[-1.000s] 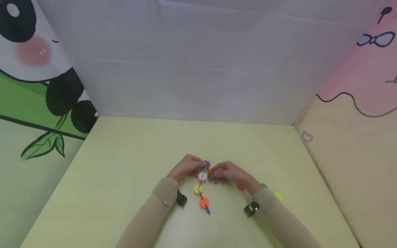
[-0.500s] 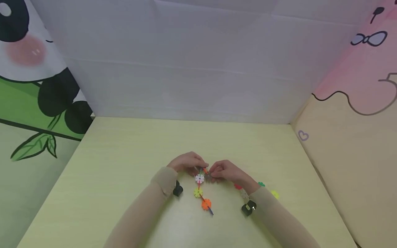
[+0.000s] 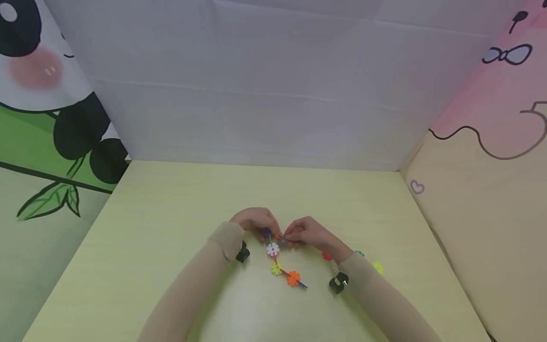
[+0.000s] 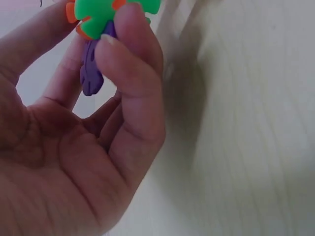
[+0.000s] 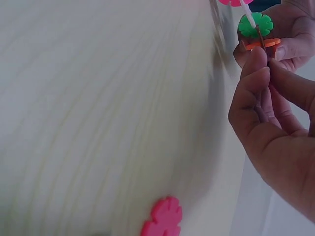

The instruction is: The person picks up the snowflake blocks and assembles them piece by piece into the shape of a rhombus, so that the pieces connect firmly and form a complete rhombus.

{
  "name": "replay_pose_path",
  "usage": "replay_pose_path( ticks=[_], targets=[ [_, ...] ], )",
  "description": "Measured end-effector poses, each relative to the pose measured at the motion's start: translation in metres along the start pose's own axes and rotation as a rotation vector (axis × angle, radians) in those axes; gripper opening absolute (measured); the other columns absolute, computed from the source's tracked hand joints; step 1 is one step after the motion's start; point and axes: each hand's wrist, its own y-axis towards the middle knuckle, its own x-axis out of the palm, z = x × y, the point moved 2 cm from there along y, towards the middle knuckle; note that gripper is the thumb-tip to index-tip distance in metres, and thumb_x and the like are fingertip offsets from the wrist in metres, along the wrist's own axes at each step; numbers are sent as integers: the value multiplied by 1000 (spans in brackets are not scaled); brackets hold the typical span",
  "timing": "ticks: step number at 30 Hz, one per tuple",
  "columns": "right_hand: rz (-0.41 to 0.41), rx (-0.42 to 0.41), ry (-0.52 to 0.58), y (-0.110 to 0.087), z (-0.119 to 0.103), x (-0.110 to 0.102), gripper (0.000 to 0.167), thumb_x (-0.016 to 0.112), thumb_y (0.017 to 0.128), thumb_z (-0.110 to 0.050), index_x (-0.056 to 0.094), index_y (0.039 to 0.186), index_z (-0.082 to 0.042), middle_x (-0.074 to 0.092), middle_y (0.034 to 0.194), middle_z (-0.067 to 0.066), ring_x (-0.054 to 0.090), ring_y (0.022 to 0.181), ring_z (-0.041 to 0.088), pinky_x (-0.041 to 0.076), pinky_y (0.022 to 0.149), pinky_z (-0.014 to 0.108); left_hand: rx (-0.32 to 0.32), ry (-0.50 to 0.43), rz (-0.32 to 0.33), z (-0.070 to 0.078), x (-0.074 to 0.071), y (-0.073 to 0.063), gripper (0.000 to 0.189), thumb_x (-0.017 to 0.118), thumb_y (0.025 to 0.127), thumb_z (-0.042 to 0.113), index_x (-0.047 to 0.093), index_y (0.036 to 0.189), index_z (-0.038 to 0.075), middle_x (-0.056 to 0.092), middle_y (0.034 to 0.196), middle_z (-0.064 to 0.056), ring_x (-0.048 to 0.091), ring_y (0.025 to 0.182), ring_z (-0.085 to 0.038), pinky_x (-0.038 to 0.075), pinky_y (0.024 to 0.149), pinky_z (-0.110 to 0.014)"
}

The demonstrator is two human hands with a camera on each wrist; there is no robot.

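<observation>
My left hand (image 3: 258, 221) grips the upper end of a chain of slotted snowflake discs. In the left wrist view, its fingers are around a green disc (image 4: 93, 15), an orange disc (image 4: 71, 12) and a purple disc (image 4: 90, 73). From there the chain runs toward me through a white disc (image 3: 272, 249), a yellow disc (image 3: 277, 269) and another orange disc (image 3: 293, 279), ending in a blue one (image 3: 302, 285). My right hand (image 3: 315, 232) pinches a dark greyish disc (image 3: 283, 242) between thumb and fingers, right at the orange disc's edge.
Loose discs lie on the table (image 3: 192, 190) by the right forearm: a red one (image 3: 327, 256), a pale one (image 3: 334, 267), a green one (image 3: 360, 253) and a yellow one (image 3: 378, 268). A white back wall (image 3: 256, 95) and printed side panels surround the table.
Left fingers have shifted over the purple disc and turned downward. The chain's lower end has swung right. The right hand stays close, its dark disc now nearer the left fingertips.
</observation>
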Motion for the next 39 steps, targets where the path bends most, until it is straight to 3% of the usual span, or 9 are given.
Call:
replay_pose_path(
  ticks=[11,16,23,32,39],
  targets=[
    [13,-8,-28,12,-3,2,11,65,90,-4,70,97,3,69,87,16,66,75,23,54,68,33,-37,46,41,-5,-3,-1,15,76,76,18,74,83,5,64,73,-6,57,54,-13,41,45,-23],
    [65,-18,-98,10,-7,-6,15,67,90,-8,70,99,3,70,86,14,66,77,24,54,70,35,-24,53,61,-12,-5,-1,14,75,77,20,75,83,7,64,73,-5,54,53,-12,41,44,-23],
    [169,-42,-330,-13,-10,-38,13,68,90,-13,70,98,-4,69,88,9,66,80,22,52,70,35,10,19,77,-19,-7,-7,14,76,78,20,75,86,9,66,76,-5,52,52,-10,43,45,-22],
    [88,-35,-768,-47,-2,-69,11,74,82,-6,71,93,-9,62,83,-4,54,77,15,48,72,33,29,-42,78,-22,-6,-17,14,74,82,20,75,87,7,68,76,-7,52,51,-8,44,46,-23],
    [46,67,-808,-61,8,-78,27,80,74,0,68,97,-9,59,88,1,52,83,19,47,76,35,37,-92,80,-28,-9,-19,13,73,83,16,75,90,6,69,85,-11,62,59,-15,55,58,-35]
  ],
)
